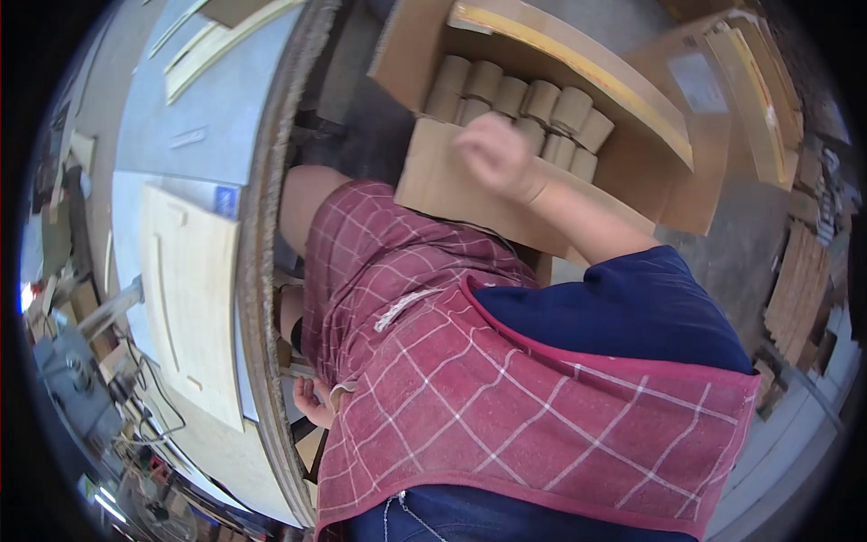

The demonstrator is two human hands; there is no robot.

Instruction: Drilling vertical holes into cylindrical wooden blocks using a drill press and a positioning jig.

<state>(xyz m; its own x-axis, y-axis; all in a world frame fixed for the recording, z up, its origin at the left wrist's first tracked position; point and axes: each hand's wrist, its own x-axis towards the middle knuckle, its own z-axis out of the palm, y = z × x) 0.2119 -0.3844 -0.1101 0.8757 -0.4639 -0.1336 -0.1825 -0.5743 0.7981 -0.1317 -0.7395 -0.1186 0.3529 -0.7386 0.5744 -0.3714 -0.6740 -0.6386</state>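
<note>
My right hand (502, 159) hangs above the near flap of an open cardboard box (470, 181). It is slightly blurred; its fingers look curled in, and what they hold, if anything, does not show. Inside the box, several tan cylinders (542, 101) stand packed in rows, just beyond the hand. Low at the worktable's edge is my left hand (313, 402), partly hidden by my red checked apron (506, 397). Its visible fingers are loosely bent and a little apart, with nothing seen in them.
Along my left runs the worktable (212, 140) with a rough edge. A pale wooden panel (191, 307) and thin wooden strips (230, 41) lie on it. Machinery (77, 379) stands beyond. At right are another open carton (713, 81) and stacked brown sheets (797, 294).
</note>
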